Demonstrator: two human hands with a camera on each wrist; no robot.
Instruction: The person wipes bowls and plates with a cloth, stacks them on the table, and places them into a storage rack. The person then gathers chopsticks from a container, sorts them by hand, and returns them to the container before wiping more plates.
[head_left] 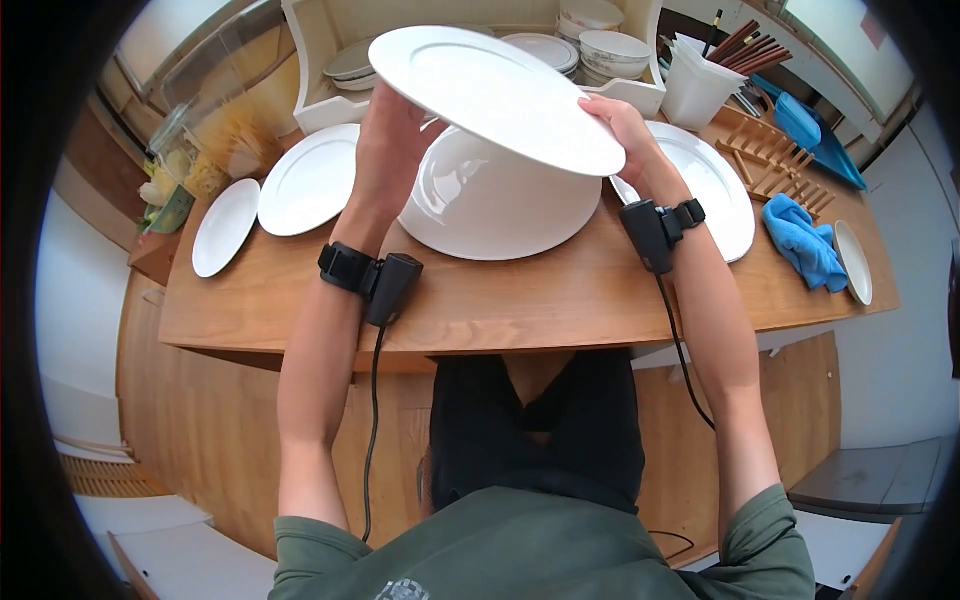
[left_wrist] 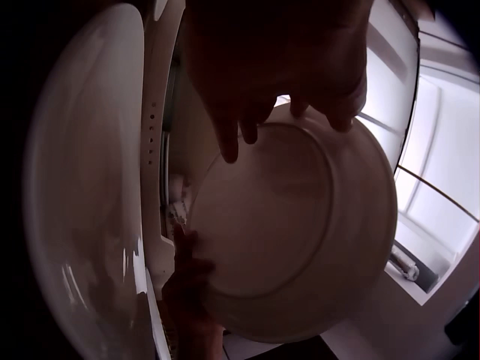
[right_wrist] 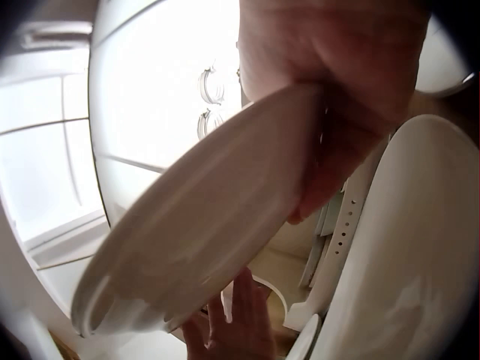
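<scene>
A white oval plate point(head_left: 500, 95) is held tilted in the air by both hands, over a large white bowl point(head_left: 500, 205) on the wooden counter. The left hand point(head_left: 392, 150) grips the plate's left side from beneath; in the left wrist view its fingers point(left_wrist: 247, 127) lie against the underside of the plate point(left_wrist: 262, 217). At the plate's right edge, the right hand point(head_left: 635, 140) pinches the rim, and the right wrist view shows that hand point(right_wrist: 337, 82) over the rim of the plate point(right_wrist: 202, 217). The bowl point(right_wrist: 409, 255) stands beside it there.
Two white plates point(head_left: 225, 228) lie at the left, another plate point(head_left: 720, 190) at the right. Farther right are a wooden rack point(head_left: 775, 165), a blue cloth point(head_left: 803, 245) and a small dish point(head_left: 853, 262). Behind stand a shelf of dishes point(head_left: 325, 112) and a chopstick holder point(head_left: 695, 85).
</scene>
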